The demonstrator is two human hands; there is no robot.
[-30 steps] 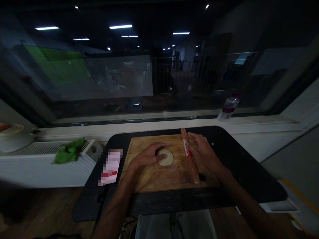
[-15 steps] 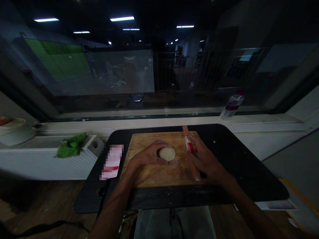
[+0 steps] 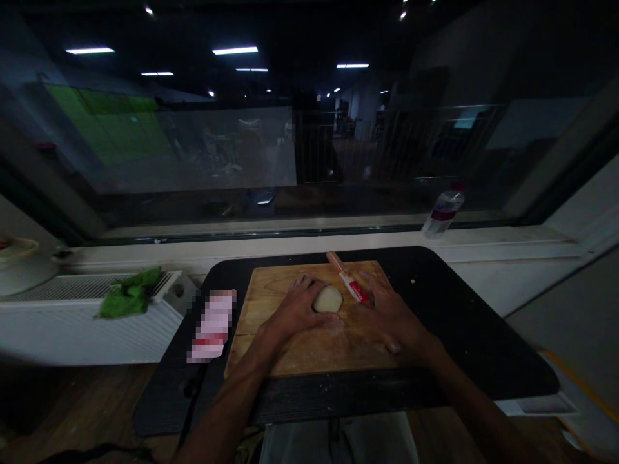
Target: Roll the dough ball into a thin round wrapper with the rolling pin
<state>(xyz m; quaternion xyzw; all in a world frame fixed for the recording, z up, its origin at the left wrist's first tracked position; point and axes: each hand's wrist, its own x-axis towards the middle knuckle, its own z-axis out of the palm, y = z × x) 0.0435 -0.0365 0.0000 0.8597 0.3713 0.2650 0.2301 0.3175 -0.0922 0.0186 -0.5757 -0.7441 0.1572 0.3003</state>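
Observation:
A pale, round, flattened piece of dough [image 3: 328, 299] lies on the wooden board [image 3: 285, 351]. My left hand [image 3: 302, 301] curves around its left side, fingers at the far edge and thumb at the near edge. To the right, my right hand [image 3: 385, 309] is closed over a rolling pin [image 3: 346, 276] with a red and white label. The pin slants across the board, its far end pointing away to the left. My palm hides most of its near part, and the near end shows just below the hand.
The board sits on a black table [image 3: 464, 348]. A blurred pink and white packet [image 3: 213, 325] lies left of the board. On the radiator [image 3: 97, 328] rests a green cloth [image 3: 129, 295]. A plastic bottle [image 3: 443, 212] leans on the sill before the dark window.
My right hand has turned the rolling pin, so its far end has swung left towards the dough. My left hand stays around the dough. The view has shifted slightly.

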